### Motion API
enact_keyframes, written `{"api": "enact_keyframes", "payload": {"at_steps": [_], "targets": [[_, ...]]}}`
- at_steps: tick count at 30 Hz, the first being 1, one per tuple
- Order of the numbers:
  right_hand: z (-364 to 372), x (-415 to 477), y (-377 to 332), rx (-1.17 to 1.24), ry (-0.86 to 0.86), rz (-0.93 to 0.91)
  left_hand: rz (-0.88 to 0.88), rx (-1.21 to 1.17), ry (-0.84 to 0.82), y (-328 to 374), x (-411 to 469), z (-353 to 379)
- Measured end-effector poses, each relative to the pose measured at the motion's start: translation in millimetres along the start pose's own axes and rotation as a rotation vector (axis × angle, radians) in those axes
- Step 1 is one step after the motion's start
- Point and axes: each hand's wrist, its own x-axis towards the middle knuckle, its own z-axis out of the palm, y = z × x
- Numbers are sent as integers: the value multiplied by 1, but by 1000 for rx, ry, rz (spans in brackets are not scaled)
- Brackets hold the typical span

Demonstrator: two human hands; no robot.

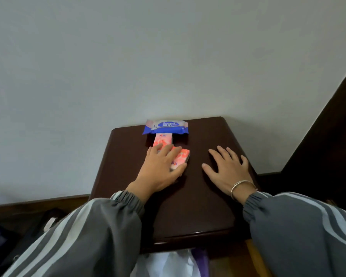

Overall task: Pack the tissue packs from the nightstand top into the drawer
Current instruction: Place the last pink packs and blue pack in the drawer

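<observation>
- Grey left sleeve (84, 232) and right sleeve (300, 226), both light-striped, fill the bottom corners, closest to the lens.
- Nearer pink tissue pack (181, 155) lies on the nightstand top (198, 206), left of centre and angled.
- Left hand (160, 168) clamps it: fingers spread across its top to the far edge, thumb hooked against the near edge. Can't tell if the pack is lifted off the wood.
- Second pink tissue pack (163, 139) sits just behind, touching the first. The left fingertips overlap its near end.
- Blue wipes pack (166, 126) lies crosswise at the back edge against the wall (168, 56), its near side over the second pink pack's far end.
- Right hand (226, 168) rests flat on the bare wood, fingers straight and splayed, holding nothing, well apart from the packs.
- Silver bracelet (242, 186) on the right wrist.
- Dark wooden panel (328, 136) rises at right.
- White and purple plastic bags (168, 262) show below the nightstand's front edge.
</observation>
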Motion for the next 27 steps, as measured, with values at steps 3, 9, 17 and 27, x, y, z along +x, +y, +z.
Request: {"api": "enact_keyframes", "payload": {"at_steps": [3,9,17,27], "targets": [[-3,-1,-2,33,0,14,44,7,67,-8,-49,-10],[-12,-9,-5,119,206,-54,-105,-37,239,-10,-91,-6],[-19,37,-57,6,264,-347,-257,-304,319,-21,-88,7],[-3,103,-97,-313,-119,-365,-319,-315,326,-24,-83,10]]}}
